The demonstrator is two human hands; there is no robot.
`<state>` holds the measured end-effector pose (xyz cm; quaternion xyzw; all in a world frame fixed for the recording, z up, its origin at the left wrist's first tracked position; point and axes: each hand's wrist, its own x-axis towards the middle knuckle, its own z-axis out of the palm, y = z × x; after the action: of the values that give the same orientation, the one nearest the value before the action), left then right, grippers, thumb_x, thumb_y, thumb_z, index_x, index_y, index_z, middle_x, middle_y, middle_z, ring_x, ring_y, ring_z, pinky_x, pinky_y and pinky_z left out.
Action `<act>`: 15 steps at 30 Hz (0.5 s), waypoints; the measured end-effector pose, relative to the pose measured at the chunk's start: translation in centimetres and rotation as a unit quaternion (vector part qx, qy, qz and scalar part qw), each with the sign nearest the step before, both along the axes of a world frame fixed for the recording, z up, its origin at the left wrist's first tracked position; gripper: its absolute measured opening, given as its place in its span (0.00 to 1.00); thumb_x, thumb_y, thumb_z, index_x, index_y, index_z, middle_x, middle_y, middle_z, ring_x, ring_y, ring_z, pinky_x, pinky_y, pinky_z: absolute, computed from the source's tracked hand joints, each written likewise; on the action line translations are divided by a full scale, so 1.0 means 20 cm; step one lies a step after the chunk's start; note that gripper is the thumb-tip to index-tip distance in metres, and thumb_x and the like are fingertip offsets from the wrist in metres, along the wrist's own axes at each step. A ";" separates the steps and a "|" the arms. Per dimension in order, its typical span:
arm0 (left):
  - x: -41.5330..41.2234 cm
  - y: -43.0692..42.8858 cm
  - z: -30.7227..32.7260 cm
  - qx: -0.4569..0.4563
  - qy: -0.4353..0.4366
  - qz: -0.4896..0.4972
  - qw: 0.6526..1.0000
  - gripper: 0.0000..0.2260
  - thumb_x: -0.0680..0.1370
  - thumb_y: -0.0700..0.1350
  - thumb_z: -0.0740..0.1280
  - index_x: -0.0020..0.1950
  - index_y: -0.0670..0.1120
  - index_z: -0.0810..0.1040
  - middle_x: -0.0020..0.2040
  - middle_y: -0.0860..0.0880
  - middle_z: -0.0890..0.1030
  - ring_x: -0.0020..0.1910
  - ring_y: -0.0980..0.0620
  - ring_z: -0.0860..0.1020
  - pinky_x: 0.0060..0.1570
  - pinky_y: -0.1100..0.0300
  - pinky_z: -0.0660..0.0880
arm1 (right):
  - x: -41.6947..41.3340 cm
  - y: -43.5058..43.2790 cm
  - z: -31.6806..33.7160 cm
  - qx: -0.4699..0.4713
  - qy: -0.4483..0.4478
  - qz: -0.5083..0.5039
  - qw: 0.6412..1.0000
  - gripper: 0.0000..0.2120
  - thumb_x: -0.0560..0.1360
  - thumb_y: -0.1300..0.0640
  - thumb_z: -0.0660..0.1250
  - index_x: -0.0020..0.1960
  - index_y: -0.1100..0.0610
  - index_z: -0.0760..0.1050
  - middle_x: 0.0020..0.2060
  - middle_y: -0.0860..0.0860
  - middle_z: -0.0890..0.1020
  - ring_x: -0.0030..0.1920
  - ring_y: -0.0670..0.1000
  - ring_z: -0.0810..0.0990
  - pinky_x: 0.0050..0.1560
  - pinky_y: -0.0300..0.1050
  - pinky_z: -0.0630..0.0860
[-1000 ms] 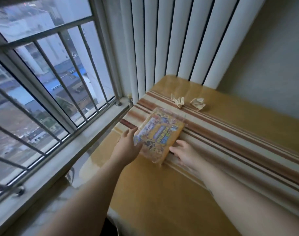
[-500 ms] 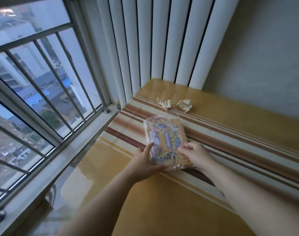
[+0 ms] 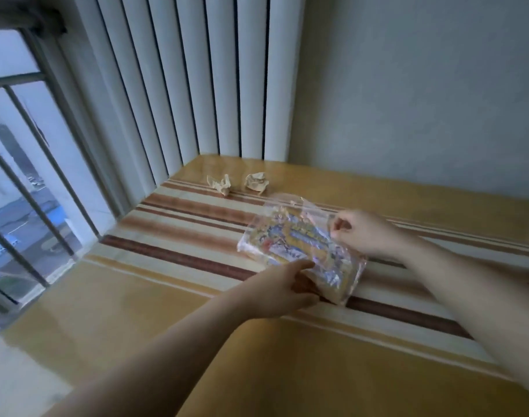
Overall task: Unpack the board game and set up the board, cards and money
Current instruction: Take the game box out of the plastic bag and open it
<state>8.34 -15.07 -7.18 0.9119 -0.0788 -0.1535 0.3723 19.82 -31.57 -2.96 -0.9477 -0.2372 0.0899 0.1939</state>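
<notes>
Broadly, the scene sits on a counter (image 3: 136, 326) under a glossy yellow cover with brown and cream stripes. It fills the lower frame. A white ribbed radiator (image 3: 197, 85) stands behind it at upper centre, and a barred window (image 3: 22, 176) is at the left edge.

Right of centre, the board game pack (image 3: 299, 239) lies slanted across the stripes, sealed inside a clear plastic bag (image 3: 281, 203). Its near end looks raised a little off the cover, though I cannot tell for sure.

The left hand (image 3: 287, 288) grips the near edge of the pack, thumb on top and fingers curled beneath. This probably steadies it so the wrapping can be worked. The right hand (image 3: 365, 233) has its fingers curled and pinches the bag at the pack's upper right side, most likely hunting for the flap or seam to open. On that reading, unpacking has barely begun: no board, cards or money are out.

Two crumpled paper wads, one (image 3: 219, 184) beside the other (image 3: 257, 182), sit apart from the pack near the radiator, seemingly pushed out of the working area.

The pack's face is printed in yellow with a blue banner and busy cartoon-like artwork. Blur and glare from the plastic leave no title, brand or other writing readable.
</notes>
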 end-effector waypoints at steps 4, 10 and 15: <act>-0.11 -0.08 -0.03 -0.027 -0.049 0.039 0.998 0.28 0.78 0.50 0.66 0.75 0.53 0.59 0.64 0.51 0.75 0.58 0.55 0.76 0.57 0.60 0.74 | -0.23 -0.09 0.10 0.037 -0.137 -0.009 0.990 0.02 0.75 0.56 0.65 0.45 0.50 0.76 0.41 0.48 0.81 0.45 0.53 0.79 0.49 0.46 0.74; -0.37 0.00 0.13 -0.048 -0.261 0.166 0.950 0.08 0.78 0.43 0.65 0.56 0.52 0.77 0.47 0.60 0.78 0.47 0.64 0.77 0.47 0.68 0.76 | -0.59 -0.17 0.22 -0.051 -0.301 0.086 0.948 0.04 0.77 0.53 0.64 0.48 0.50 0.78 0.45 0.47 0.81 0.53 0.50 0.76 0.70 0.47 0.55; -0.54 0.10 0.28 -0.079 -0.417 0.249 0.871 0.09 0.78 0.38 0.64 0.52 0.52 0.76 0.45 0.61 0.78 0.47 0.64 0.77 0.46 0.69 0.73 | -0.77 -0.34 0.17 -0.080 -0.391 0.156 0.904 0.09 0.64 0.58 0.78 0.36 0.49 0.78 0.34 0.45 0.79 0.40 0.51 0.79 0.64 0.50 0.67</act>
<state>-2.50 -13.03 -1.61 0.8481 -0.0091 0.3456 0.4015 4.36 -38.44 0.41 -0.8701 -0.4304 -0.2400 -0.0073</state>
